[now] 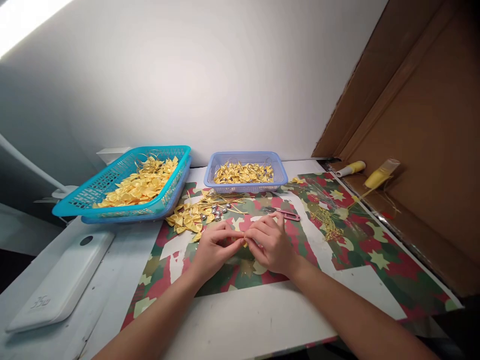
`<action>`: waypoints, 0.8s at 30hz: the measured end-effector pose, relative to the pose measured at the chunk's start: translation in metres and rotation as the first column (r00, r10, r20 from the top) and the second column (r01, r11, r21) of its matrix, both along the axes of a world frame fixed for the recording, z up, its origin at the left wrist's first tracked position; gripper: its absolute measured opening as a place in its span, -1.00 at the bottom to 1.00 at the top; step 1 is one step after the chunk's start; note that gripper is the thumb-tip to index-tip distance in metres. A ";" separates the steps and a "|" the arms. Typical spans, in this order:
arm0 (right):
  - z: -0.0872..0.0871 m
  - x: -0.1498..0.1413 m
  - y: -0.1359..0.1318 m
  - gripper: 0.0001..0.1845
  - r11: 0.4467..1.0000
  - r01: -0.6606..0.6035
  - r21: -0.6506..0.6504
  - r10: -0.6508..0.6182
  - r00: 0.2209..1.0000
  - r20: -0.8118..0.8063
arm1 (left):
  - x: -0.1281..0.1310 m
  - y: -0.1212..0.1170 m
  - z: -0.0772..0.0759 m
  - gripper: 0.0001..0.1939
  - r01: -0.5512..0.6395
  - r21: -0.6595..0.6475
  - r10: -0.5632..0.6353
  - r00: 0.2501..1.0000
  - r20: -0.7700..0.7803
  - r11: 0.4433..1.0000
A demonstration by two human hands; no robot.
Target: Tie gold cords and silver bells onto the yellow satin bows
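My left hand (214, 247) and my right hand (270, 243) meet over the patterned wrapping paper (356, 240), fingers pinched together on a small yellow ribbon piece (243, 243) between them. A heap of yellow ribbon bows (189, 219) lies just beyond my left hand, with small silver bells (217, 212) and thin gold cords (225, 200) beside it. A pink-handled tool (285, 214) lies just past my right hand.
A teal basket (93, 192) of yellow bows sits at the back left, a small blue basket (281, 175) of bows at the back middle. A white lamp base (60, 285) lies left. Yellow-handled tools (378, 175) and gold cord (326, 225) lie right, near cardboard (431, 125).
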State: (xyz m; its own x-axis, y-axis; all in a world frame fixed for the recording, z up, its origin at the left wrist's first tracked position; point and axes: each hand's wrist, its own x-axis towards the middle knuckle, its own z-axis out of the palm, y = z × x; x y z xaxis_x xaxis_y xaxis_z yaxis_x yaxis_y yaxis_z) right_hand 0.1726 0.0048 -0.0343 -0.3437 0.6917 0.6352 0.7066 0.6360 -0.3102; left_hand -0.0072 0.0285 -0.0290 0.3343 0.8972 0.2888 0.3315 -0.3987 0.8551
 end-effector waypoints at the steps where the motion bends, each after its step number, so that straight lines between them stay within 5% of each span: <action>1: 0.000 0.000 0.000 -0.84 1.000 -0.005 -0.014 0.005 1.000 -0.007 | 0.000 0.000 0.001 -0.87 0.002 0.044 0.000 0.999 -0.043 0.999; 5: 0.004 -0.002 0.000 -0.85 0.988 -0.012 -0.153 0.001 0.997 -0.072 | 0.000 -0.001 0.004 -0.84 0.009 0.101 0.003 0.993 -0.120 0.995; 13: 0.011 0.005 0.007 -0.92 0.888 -0.141 -0.438 0.049 0.975 -0.215 | -0.005 0.003 0.002 -0.79 0.118 -0.033 -0.121 0.989 -0.082 0.992; 19: 0.011 0.010 0.007 -0.88 0.873 -0.133 -0.469 0.072 0.987 -0.146 | -0.007 0.005 0.005 -0.77 0.189 -0.073 -0.199 0.966 -0.167 0.979; 24: 0.009 0.008 0.006 -0.87 0.916 -0.082 -0.393 0.096 0.995 0.018 | -0.007 0.006 0.003 -0.74 0.206 -0.116 -0.225 0.955 -0.193 0.972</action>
State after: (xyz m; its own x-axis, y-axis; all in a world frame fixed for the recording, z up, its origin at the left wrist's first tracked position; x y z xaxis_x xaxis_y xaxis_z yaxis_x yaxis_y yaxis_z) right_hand 0.1802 0.0105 -0.0257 -0.4330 0.8477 0.3064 0.6682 0.5300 -0.5221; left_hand -0.0141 0.0349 -0.0257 0.5656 0.8169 0.1129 0.4171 -0.4014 0.8154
